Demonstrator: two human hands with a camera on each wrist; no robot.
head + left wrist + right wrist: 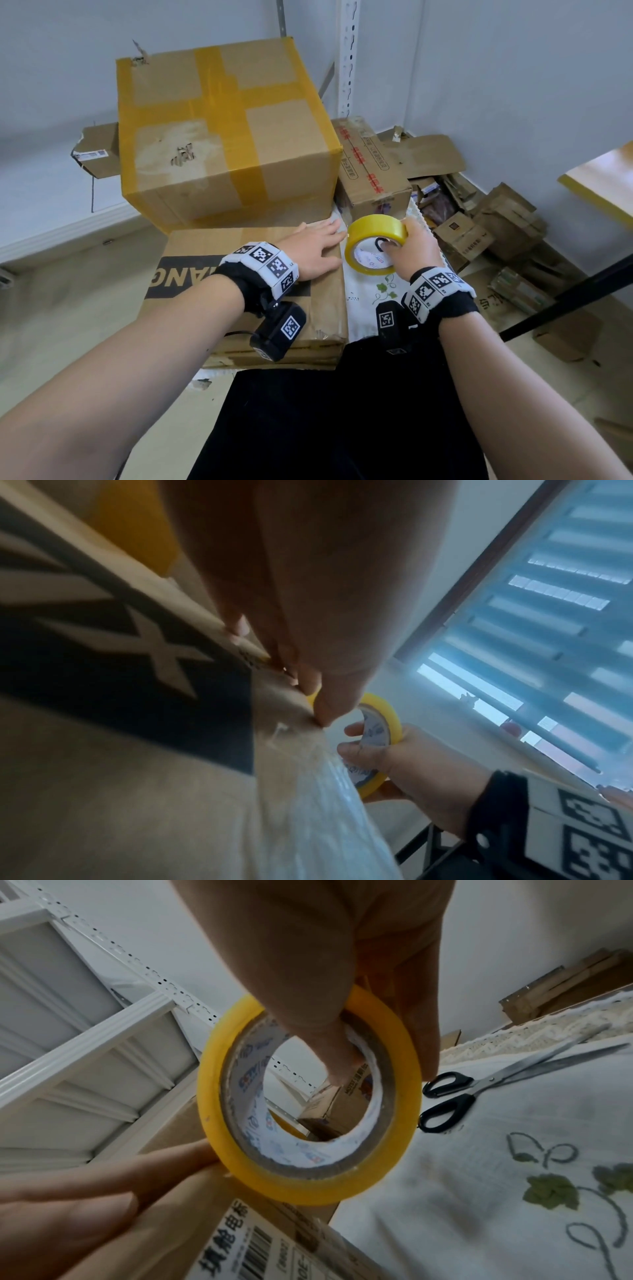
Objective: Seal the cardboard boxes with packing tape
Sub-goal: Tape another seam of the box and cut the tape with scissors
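A flat cardboard box [246, 301] with a black printed band lies before me on the table. My left hand [315, 245] rests flat on its top near the far right corner, fingers straight [318, 696]. My right hand [416, 250] grips a yellow roll of packing tape [375, 245], thumb through the core and fingers over the rim [308, 1096]. The roll stands on edge just right of the box corner, close to the left fingertips. A large box [222, 137] crossed with yellow tape stands behind.
Black-handled scissors [479, 1093] lie on the white embroidered tablecloth [514, 1191] right of the roll. A smaller box with red print [373, 168] sits behind the roll. Flattened cartons [496, 222] pile on the floor at right, by a white shelf post [347, 58].
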